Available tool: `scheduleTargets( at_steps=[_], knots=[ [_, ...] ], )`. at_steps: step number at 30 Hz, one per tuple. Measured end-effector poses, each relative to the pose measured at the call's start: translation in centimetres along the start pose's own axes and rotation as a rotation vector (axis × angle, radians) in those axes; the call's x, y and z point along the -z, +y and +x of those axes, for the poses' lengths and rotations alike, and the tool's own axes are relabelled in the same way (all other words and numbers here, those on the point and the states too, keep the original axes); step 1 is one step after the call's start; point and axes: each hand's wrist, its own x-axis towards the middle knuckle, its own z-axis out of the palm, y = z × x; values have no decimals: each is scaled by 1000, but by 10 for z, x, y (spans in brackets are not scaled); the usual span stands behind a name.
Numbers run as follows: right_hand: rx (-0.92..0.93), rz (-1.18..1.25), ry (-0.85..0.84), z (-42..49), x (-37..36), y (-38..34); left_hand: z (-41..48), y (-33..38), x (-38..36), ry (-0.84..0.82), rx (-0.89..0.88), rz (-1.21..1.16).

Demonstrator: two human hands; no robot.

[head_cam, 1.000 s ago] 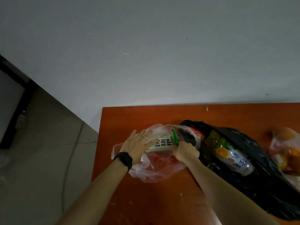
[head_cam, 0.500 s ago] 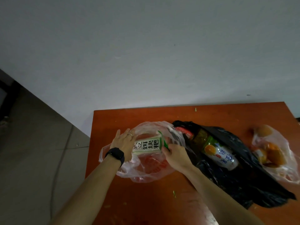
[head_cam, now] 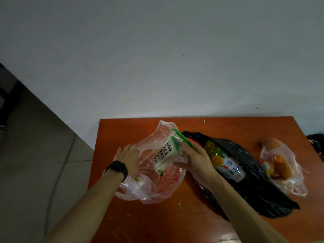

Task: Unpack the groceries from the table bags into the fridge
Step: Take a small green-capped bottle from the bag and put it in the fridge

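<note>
Carton (head_cam: 165, 156) is sitting tilted, half inside the clear bag (head_cam: 152, 188). Right hand (head_cam: 198, 160) is gripping its end; left hand (head_cam: 128, 157), fingers straight, is pressing the clear bag's left side down. Extraction step is likely underway — next move is calling for a lift free of the plastic.

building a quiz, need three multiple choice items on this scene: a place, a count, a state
1. Where does the black plastic bag lie?
A) between the two clear plastic bags
B) on the floor
C) left of both clear bags

2. How many bags are on the orange-brown wooden table?
A) one
B) three
C) five

3. What state is the white-and-green carton in?
A) flat on bare wood
B) tilted, gripped by the right hand
C) inside the black bag

Answers: 1 A, a clear bag lies on either side; 2 B, two clear plus one black; 3 B, the hand curls round its end.
</note>
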Motion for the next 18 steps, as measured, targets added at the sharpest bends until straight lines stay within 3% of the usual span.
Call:
scheduleTargets(
  at_steps=[4, 7, 9, 11, 13, 18],
  knots=[
    [-16, 310, 148, -12, 20, -14, -16, 4, 24, 216, -57, -163],
    [-33, 448, 171, -24, 28, -24, -30, 24, 55, 370, -131, -523],
    [-31, 500, 194, -30, 34, -27, -42, 44, 80, 277, -221, -851],
    [-37, 621, 191, -37, 43, -25, -52, 65, 101, 74, -299, -1023],
    [-37, 746, 196, -44, 54, -20, -55, 83, 115, -33, -364, -1025],
    [-10, 847, 268, -84, 96, -15, -52, 135, 128, -78, -426, -989]
  ],
)
